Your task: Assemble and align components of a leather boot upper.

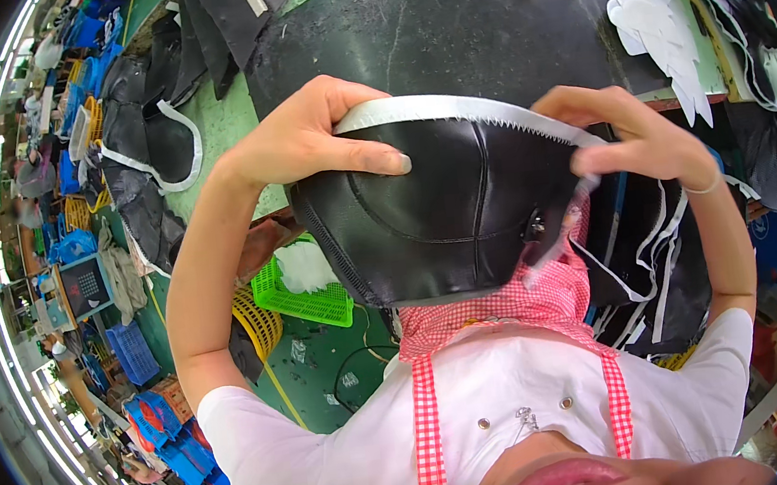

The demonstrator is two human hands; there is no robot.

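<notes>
Between my two hands is a black stitched leather piece point(423, 210), curved and held up in front of my checked apron. A white strip point(450, 108) with a finely notched lower edge runs along its top. My left hand point(316, 141) grips the top left corner, thumb flat on the black face and fingers behind. At the top right, my right hand point(632, 127) pinches the white-edged rim between thumb and fingers. A short metallic-looking spot shows low on the right side of the leather; the piece's far side is hidden.
Behind the leather lies a dark board point(442, 28) on a green table. White cut shapes point(655, 34) rest at its right, and more black pieces with white edging point(160, 143) lie at the left. Below stand a green basket point(305, 303) and a yellow basket point(258, 322).
</notes>
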